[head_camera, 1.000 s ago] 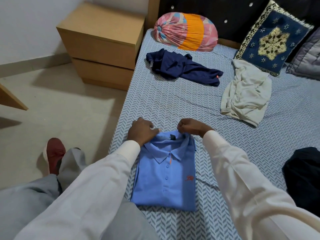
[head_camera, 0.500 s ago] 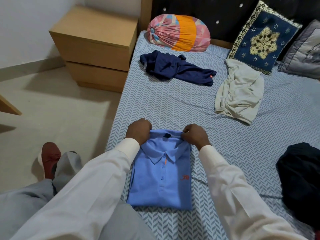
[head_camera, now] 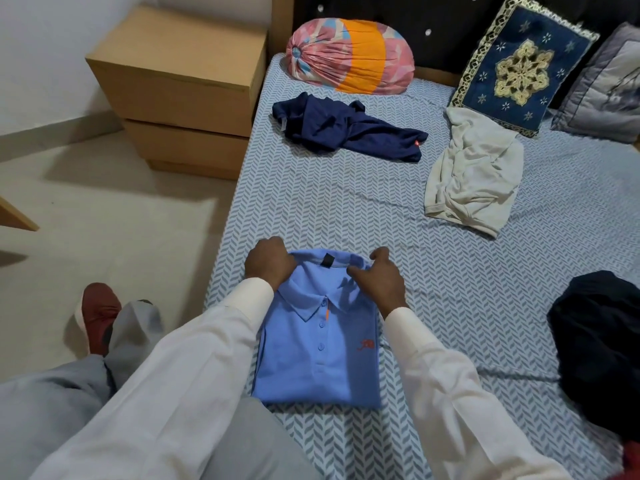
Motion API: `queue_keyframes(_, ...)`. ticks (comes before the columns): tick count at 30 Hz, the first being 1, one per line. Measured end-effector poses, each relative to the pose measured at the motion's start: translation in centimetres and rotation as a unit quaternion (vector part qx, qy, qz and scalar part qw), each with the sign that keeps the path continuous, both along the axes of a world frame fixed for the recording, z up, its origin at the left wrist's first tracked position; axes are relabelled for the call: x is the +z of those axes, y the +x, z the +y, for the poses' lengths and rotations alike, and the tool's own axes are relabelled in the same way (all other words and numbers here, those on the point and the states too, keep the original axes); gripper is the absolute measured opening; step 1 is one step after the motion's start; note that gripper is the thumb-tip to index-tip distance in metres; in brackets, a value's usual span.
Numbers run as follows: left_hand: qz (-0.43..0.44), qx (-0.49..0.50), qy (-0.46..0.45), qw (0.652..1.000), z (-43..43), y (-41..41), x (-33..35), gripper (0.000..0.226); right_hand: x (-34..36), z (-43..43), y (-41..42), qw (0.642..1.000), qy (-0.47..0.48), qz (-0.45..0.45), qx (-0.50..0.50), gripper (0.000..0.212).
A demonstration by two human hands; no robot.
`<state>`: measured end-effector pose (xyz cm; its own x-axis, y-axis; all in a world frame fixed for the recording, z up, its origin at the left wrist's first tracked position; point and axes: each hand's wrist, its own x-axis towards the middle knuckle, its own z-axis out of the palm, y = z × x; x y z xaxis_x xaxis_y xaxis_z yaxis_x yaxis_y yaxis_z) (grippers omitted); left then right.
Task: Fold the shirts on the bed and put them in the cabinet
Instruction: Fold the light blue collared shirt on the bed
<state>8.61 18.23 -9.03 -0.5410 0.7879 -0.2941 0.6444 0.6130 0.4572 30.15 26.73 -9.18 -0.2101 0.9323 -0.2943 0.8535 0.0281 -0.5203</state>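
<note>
Both my left hand point(head_camera: 270, 263) and right hand point(head_camera: 381, 280) are curled, pinching the collar of the folded blue shirt point(head_camera: 322, 358) at the near edge of the bed point(head_camera: 346, 209). The navy shirt point(head_camera: 346, 133) and cream shirt point(head_camera: 474, 178) lie crumpled farther back. The cabinet point(head_camera: 187, 98) is far left with its drawers closed, so I can't see inside

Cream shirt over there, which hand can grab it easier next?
Probably the right hand. The cream shirt lies to the right, ahead of that hand; the left hand sits farther off, across the folded blue shirt. Both hands grip its collar now.
</note>
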Motion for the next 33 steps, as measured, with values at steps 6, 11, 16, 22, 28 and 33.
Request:
queue_keyframes(6, -0.098, 0.131, 0.158, 0.974, -4.1, 1.1, 1.7, 0.04, -0.1, -4.5, 1.9, 0.992, 0.034, 0.111, -0.053, 0.027)
queue_keyframes(11, -0.104, 0.038, 0.024, 0.994, -10.8, 4.8, 0.6, 0.056, -1.2, -11.4, 4.9, 0.98, 0.041, 0.115, 0.156, 0.027)
queue_keyframes(16, -0.053, 0.015, -0.088, 0.995, -14.1, 6.3, -0.4, 0.06, -3.5, -15.5, 7.1, 0.965, 0.099, 0.109, 0.215, 0.045)
queue_keyframes(22, 0.008, -0.004, -0.046, 0.999, -14.4, 6.0, -0.2, 0.036, -4.3, -14.9, 6.4, 0.955, 0.171, -0.003, 0.241, 0.066)
queue_keyframes(28, -0.033, -0.197, -0.063, 0.978, -15.6, 8.5, 0.3, 0.053, -3.3, -17.3, 6.8, 0.951, 0.144, 0.028, 0.273, 0.053)
queue_keyframes(33, 0.006, -0.141, -0.197, 0.97, -16.2, 7.3, -0.6, 0.072, -3.2, -17.0, 9.3, 0.975, 0.037, 0.136, 0.172, 0.035)
